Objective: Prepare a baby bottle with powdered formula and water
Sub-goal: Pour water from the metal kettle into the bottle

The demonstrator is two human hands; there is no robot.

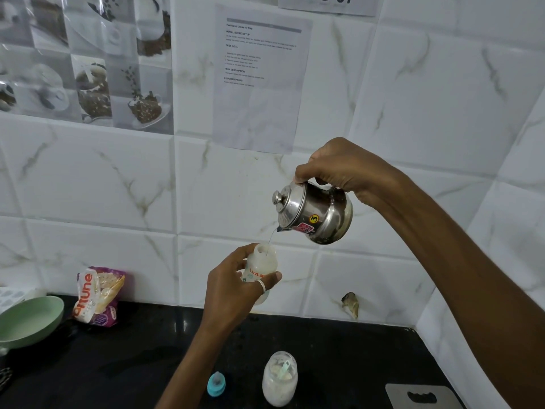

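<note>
My left hand (233,287) grips a translucent baby bottle (263,262) with red lettering, held up above the black counter with its mouth uncovered. My right hand (339,169) holds a small steel kettle (317,214) by its handle, tilted left, and a thin stream of water runs from its spout into the bottle's mouth. On the counter below stand a clear jar of white formula powder (279,379) with a scoop inside and the bottle's blue nipple cap (216,383).
A green bowl (26,320) and a purple-and-white snack packet (98,295) sit at the counter's left against the tiled wall. A steel board (421,395) lies at the front right corner. A paper sheet (259,78) hangs on the wall.
</note>
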